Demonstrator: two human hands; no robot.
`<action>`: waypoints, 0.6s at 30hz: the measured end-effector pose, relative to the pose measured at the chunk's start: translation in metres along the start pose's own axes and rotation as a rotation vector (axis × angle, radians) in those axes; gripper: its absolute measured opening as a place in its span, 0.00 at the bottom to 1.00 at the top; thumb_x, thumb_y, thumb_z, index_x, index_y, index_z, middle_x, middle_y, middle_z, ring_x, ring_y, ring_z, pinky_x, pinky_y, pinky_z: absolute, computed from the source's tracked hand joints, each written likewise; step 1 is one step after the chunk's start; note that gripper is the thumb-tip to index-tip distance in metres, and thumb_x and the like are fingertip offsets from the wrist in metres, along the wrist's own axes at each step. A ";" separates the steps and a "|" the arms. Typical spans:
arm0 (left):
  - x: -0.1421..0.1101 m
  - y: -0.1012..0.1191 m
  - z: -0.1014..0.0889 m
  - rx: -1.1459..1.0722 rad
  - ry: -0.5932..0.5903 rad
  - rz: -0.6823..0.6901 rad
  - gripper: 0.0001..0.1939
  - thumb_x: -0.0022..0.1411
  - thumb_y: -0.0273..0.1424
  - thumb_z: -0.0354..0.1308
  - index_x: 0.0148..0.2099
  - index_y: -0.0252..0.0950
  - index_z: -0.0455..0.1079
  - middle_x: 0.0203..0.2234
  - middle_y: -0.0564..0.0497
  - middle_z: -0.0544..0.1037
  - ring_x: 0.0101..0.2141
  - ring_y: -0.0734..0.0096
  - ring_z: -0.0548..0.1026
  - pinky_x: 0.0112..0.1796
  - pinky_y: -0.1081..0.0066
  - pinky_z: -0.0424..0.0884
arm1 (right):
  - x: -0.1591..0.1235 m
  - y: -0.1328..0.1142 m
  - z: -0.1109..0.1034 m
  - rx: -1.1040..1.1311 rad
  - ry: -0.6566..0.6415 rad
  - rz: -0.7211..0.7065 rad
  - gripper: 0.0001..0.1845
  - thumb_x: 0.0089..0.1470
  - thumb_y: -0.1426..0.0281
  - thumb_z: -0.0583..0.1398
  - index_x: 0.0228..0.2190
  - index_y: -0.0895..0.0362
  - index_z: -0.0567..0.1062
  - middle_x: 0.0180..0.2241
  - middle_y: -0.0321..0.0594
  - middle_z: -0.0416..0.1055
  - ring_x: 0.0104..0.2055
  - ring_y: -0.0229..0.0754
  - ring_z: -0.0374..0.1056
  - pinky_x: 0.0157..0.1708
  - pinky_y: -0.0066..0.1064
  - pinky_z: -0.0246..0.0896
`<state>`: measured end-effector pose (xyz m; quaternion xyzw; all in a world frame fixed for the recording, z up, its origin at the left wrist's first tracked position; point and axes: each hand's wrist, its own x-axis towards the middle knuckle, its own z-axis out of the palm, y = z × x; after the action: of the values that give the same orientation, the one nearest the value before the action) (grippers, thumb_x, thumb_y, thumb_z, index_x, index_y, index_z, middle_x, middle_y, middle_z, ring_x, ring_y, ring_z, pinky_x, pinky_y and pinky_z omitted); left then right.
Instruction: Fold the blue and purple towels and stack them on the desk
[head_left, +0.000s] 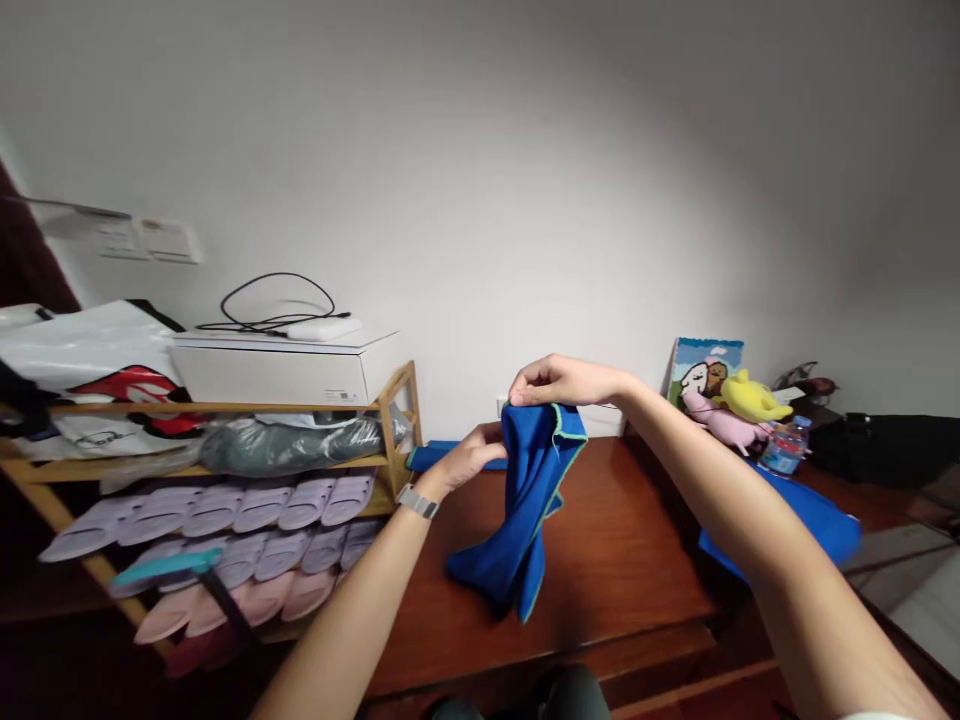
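A blue cloth (pixel 525 500) with green stitched edging hangs in loose folds above the reddish-brown wooden tabletop (pixel 630 540). My right hand (pixel 553 380) pinches its top edge between thumb and fingers. At the cloth's upper left side is my left hand (pixel 471 458), closed on that edge, with its fingertips partly hidden behind the fabric. The cloth's lower corners dangle close to the tabletop; whether they touch it I cannot tell. A flat folded blue cloth (pixel 426 457) lies at the back left of the tabletop, partly behind my left hand.
To the left, a wooden rack (pixel 399 450) holds several slippers (pixel 261 508), bags and a white box (pixel 277 370) with a cabled device. Farther right are plush toys (pixel 727 425), a picture card (pixel 705 365), a plastic bottle (pixel 785 448) and another blue cloth (pixel 814 515).
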<state>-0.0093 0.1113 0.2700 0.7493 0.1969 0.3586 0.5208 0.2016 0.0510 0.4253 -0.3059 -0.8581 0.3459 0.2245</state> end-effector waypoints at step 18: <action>-0.053 0.093 0.027 0.100 -0.199 -0.241 0.31 0.50 0.42 0.75 0.56 0.38 0.77 0.49 0.47 0.86 0.51 0.51 0.82 0.54 0.55 0.77 | -0.114 -0.073 -0.041 -0.270 0.267 0.085 0.20 0.61 0.52 0.65 0.40 0.57 0.81 0.39 0.41 0.80 0.41 0.41 0.73 0.42 0.32 0.67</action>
<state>-0.0320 0.0230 0.3323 0.7771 0.2505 0.2071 0.5390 0.2801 -0.0498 0.4857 -0.4123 -0.8457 0.1934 0.2784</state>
